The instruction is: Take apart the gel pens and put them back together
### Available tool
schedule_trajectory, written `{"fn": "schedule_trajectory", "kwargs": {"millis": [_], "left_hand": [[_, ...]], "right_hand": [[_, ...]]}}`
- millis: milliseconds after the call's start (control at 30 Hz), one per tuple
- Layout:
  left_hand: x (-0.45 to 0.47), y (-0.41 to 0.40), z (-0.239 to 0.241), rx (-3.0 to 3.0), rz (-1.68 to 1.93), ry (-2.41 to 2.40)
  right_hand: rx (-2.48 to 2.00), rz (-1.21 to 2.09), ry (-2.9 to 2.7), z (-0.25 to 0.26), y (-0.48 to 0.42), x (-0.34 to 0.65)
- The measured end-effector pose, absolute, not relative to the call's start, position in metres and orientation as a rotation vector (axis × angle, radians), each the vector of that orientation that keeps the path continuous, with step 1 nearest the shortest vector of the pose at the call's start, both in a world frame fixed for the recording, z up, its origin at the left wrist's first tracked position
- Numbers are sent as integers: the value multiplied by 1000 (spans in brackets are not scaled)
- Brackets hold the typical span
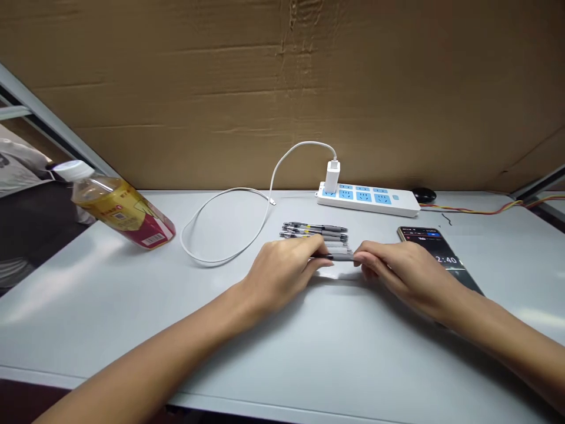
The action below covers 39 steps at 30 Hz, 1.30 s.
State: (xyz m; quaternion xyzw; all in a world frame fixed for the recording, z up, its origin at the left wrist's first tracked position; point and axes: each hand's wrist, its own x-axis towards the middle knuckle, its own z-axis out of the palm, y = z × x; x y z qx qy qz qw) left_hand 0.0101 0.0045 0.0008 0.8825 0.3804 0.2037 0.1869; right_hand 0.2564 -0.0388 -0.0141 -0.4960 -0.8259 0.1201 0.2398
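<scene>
We have both hands on one pen (339,256): our left hand (282,272) pinches its barrel end in a narrow grip, our right hand (399,271) nips the grey end from three o'clock. The pen lies at the near edge of a row of pens (315,232) at the counter's (309,353) middle. We judge the slim, smooth, round barrels could roll off line if we nudge them, and the row would scatter on this glossy pale surface. A phone (441,253) lies just under our right wrist and could be dragged. At eleven o'clock a limp white cable (229,224) loops; at one o'clock a hard plastic power strip (368,199); at nine o'clock a tilted clear bottle (119,209).
</scene>
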Motion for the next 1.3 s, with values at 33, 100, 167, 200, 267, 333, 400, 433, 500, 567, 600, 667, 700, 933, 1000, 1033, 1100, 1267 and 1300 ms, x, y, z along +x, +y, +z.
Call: {"fn": "schedule_trajectory", "kwargs": {"millis": [33, 100, 167, 200, 267, 333, 400, 433, 500, 567, 600, 667, 700, 933, 1000, 1033, 1100, 1267, 1300], "left_hand": [[10, 4, 1, 2496, 565, 1071], [9, 4, 3, 2511, 558, 1077], [9, 3, 3, 2533, 562, 1070], [8, 3, 2, 2554, 572, 1058], [8, 1, 0, 2629, 638, 1007], [7, -1, -2, 2735, 738, 945], [7, -2, -3, 2791, 800, 909], [7, -2, -4, 2779, 796, 908], [7, -2, -4, 2702, 743, 922], [7, -2, -5, 2654, 710, 936], [8, -1, -6, 2667, 723, 939], [9, 0, -10, 2753, 833, 920], [9, 1, -11, 2825, 873, 887], [1, 6, -13, 2758, 734, 1027], [-3, 9, -10, 2883, 753, 946], [-4, 10, -9, 2958, 790, 876], [-6, 13, -7, 3083, 865, 712], [-9, 19, -6, 3110, 837, 752], [-11, 20, -5, 3069, 798, 830]], "right_hand": [[-1362, 329, -2268, -15, -39, 257], [-1333, 308, -2261, -16, -39, 257], [-1277, 269, -2258, -17, -40, 257], [-1258, 253, -2264, -16, -40, 256], [-1247, 247, -2291, -15, -41, 254], [-1261, 276, -2325, -13, -42, 253], [-1258, 252, -2317, -12, -43, 253], [-1242, 216, -2305, -12, -44, 253], [-1180, 151, -2298, -13, -45, 254], [-1139, 149, -2313, -13, -45, 253], [-1144, 171, -2310, -13, -44, 252], [-1212, 257, -2281, -12, -43, 248], [-1269, 313, -2260, -10, -41, 246], [-1485, 345, -2323, 10, -31, 232], [-1529, 590, -2281, 15, -26, 231], [-1557, 821, -2243, 17, -23, 231], [-1543, 1291, -2107, 23, -16, 230], [-1595, 1307, -2185, 38, -3, 223], [-1587, 1208, -2232, 41, 0, 220]]}}
